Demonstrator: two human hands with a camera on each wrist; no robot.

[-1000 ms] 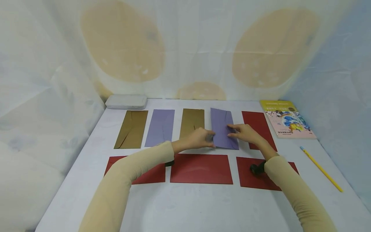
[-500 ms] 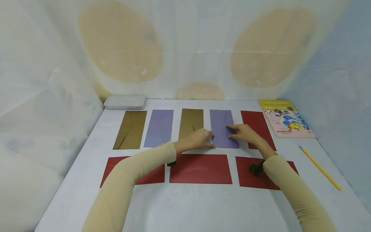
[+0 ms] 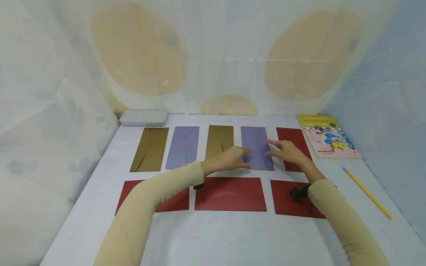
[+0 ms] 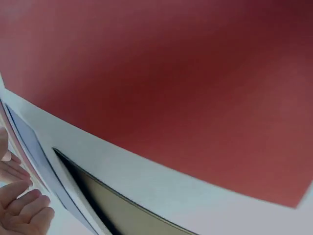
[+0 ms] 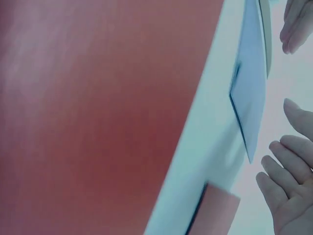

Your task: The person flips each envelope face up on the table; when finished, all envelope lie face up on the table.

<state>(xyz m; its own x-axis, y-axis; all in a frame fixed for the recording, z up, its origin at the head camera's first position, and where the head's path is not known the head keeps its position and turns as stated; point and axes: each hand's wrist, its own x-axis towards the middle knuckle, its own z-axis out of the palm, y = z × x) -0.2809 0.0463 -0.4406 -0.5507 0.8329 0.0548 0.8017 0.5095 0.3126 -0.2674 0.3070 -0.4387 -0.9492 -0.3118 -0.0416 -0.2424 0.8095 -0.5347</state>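
In the head view, the left hand [image 3: 230,157] and the right hand [image 3: 287,152] are hovering with fingers relaxed and spread at either side of a purple envelope [image 3: 256,147], which is lying flat in the far row on the white table [image 3: 213,236], between a gold envelope [image 3: 219,141] and a dark red envelope [image 3: 293,144]; whether the fingertips are touching the paper cannot be told. Another purple envelope [image 3: 183,147] and another gold envelope [image 3: 150,148] are lying further left, three red envelopes are sitting in the near row, the middle one [image 3: 230,194] just below the hands, and a picture book [image 3: 327,136], a yellow pencil [image 3: 367,193] and a grey case [image 3: 144,117] are lying near the table's edges. In the left wrist view, a red envelope [image 4: 161,83] is filling the frame, and straight fingers [image 4: 24,213] are showing at the lower left. In the right wrist view, a red envelope [image 5: 98,117] is looming close, the purple envelope [image 5: 252,103] is lying beyond it, and loosely extended fingers [image 5: 288,186] are holding nothing.
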